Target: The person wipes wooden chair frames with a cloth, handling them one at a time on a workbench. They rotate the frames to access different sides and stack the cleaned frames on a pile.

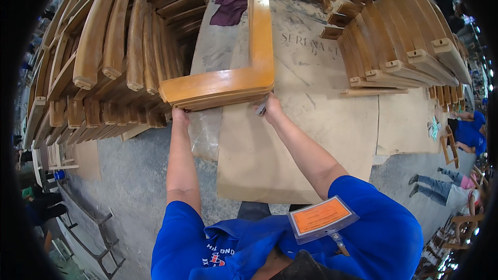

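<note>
In front of me is a stack of L-shaped varnished wooden frame pieces (218, 84), one long leg pointing away from me. My left hand (180, 116) is closed at the near left end of the stack, its fingers partly hidden beneath the wood. At the near right corner, my right hand (272, 108) grips the stack from below. A small flat grey piece (261, 109) shows at that hand's fingers; its kind I cannot make out.
Stacked wooden frames rise at the left (116, 36) and right (404, 36). A dark purple cloth (229, 9) lies on the cardboard-covered surface (295, 150) beyond the stack. Other people (469, 130) and furniture parts are at the far right.
</note>
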Tool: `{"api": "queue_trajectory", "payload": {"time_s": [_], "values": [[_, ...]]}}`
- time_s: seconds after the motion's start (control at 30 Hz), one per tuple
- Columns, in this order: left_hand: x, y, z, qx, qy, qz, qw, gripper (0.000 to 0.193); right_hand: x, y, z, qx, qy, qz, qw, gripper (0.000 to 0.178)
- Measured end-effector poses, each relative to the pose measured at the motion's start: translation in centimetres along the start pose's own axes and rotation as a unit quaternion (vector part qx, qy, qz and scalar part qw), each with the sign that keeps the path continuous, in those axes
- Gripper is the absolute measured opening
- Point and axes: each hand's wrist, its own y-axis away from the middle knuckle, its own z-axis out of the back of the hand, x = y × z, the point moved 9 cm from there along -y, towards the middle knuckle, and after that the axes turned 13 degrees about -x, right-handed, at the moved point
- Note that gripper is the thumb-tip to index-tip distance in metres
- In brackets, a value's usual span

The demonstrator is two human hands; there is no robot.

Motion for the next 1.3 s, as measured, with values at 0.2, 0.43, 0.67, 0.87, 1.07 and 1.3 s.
{"api": "queue_trajectory", "payload": {"time_s": [0.2, 0.43, 0.67, 0.87, 1.07, 1.3], "values": [[0.6, -0.6, -0.1, 0.03, 0.022, 0.039, 0.999, 0.047, -0.5, 0.2, 1.3, 0.035, -0.086, -0.037, 0.995, 0.051], [-1.4, 6.5, -1.1, 0.014, 0.031, -0.021, 0.999, 0.083, -1.2, 2.0, 16.3, -0.032, -0.116, -0.008, 0.993, 0.039], [2.6, 10.9, 3.6, -0.192, -0.003, -0.072, 0.979, 0.071, 1.4, -2.3, 40.8, -0.099, -0.332, 0.028, 0.938, 0.02], [18.8, 27.5, -11.2, 0.18, -0.29, -0.122, 0.932, 0.033, 10.5, -9.3, 57.5, -0.203, -0.498, 0.1, 0.837, 0.049], [25.9, 37.9, -33.4, 0.391, -0.366, -0.124, 0.835, 0.064, 20.1, -16.5, 60.8, -0.185, -0.521, 0.129, 0.823, 0.088], [29.6, 34.7, -41.0, 0.487, -0.2, 0.124, 0.841, 0.055, 23.8, -19.3, 59.9, -0.071, -0.533, 0.184, 0.823, 0.075]]}}
